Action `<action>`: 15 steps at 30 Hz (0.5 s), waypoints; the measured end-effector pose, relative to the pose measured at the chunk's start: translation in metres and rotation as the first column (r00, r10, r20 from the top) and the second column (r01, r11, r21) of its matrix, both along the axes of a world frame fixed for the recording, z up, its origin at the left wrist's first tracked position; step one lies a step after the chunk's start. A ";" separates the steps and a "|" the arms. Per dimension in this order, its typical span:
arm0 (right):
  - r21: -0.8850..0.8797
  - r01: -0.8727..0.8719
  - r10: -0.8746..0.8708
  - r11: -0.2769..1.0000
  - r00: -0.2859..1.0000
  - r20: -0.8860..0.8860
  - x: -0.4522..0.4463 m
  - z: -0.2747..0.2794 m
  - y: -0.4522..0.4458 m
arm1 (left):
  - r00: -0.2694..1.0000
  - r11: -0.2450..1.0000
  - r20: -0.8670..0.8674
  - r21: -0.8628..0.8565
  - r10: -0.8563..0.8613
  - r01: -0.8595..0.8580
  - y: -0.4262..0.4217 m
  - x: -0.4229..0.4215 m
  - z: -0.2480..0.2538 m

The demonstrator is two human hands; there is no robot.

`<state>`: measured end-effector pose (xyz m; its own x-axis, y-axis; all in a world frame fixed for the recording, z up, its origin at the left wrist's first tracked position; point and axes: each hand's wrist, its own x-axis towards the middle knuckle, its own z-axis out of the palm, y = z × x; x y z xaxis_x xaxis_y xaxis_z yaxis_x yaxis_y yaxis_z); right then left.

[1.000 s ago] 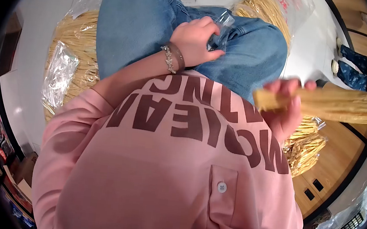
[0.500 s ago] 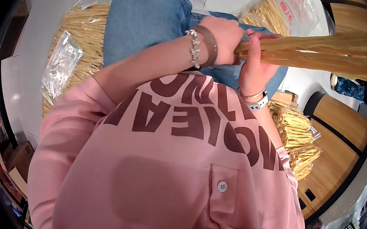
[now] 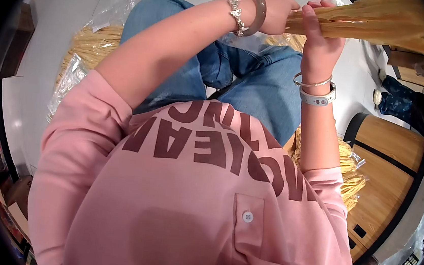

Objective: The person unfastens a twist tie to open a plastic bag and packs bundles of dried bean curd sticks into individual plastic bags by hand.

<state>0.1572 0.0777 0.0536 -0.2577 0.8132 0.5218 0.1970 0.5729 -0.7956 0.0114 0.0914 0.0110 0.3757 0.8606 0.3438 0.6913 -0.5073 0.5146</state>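
Both my hands are raised beyond my knees at the top right of the head view. My left hand [image 3: 278, 14], below a bead bracelet and a grey bangle, is closed round the near end of a long bundle of yellow-brown dried tofu skin [image 3: 376, 18]. Just right of it, my right hand [image 3: 325, 46] grips the same bundle, with the thumb laid across it. The bundle fans out in flat, ragged strips toward the right edge. Its end inside my left fist is hidden.
Clear bags of yellow dried sticks lie on the left [image 3: 95, 44], past my knees [image 3: 287, 40] and on the right [image 3: 352, 184]. A wooden cabinet [image 3: 388, 154] stands to the right. Another person [image 3: 403, 105] is at the far right. Boxes line the left edge.
Both hands have moved up and away from my lap, carrying the bundle with them. The bundle is spread wider at its far end. More of the other person shows.
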 end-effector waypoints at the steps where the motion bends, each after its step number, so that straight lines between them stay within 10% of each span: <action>1: 0.023 -0.018 0.018 1.000 1.000 -0.005 0.001 0.002 0.003 | 1.000 0.996 0.007 -0.089 0.004 -0.003 -0.002 0.000 0.013; 7: -0.124 -0.048 0.022 0.991 0.978 -0.208 -0.013 0.041 -0.001 | 0.892 0.976 0.449 -0.161 -0.062 0.148 -0.018 -0.009 0.066; 11: -0.045 -0.121 0.115 0.992 0.987 -0.116 -0.014 0.058 0.017 | 0.890 0.984 0.432 -0.029 -0.148 0.177 -0.009 -0.017 0.091; 12: -0.070 -0.098 0.101 0.993 0.994 0.041 -0.010 0.071 0.015 | 0.964 0.915 0.256 -0.403 0.076 0.035 -0.017 -0.022 0.116; 15: 0.014 -0.143 0.144 0.990 0.984 -0.108 -0.013 0.077 0.018 | 0.919 0.944 0.390 -0.320 0.052 0.083 -0.015 -0.028 0.113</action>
<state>0.1441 0.0957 0.1306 -0.3127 0.7686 0.5581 0.0251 0.5940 -0.8041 -0.0165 0.0768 0.1239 0.2842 0.9440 0.1677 0.3953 -0.2747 0.8765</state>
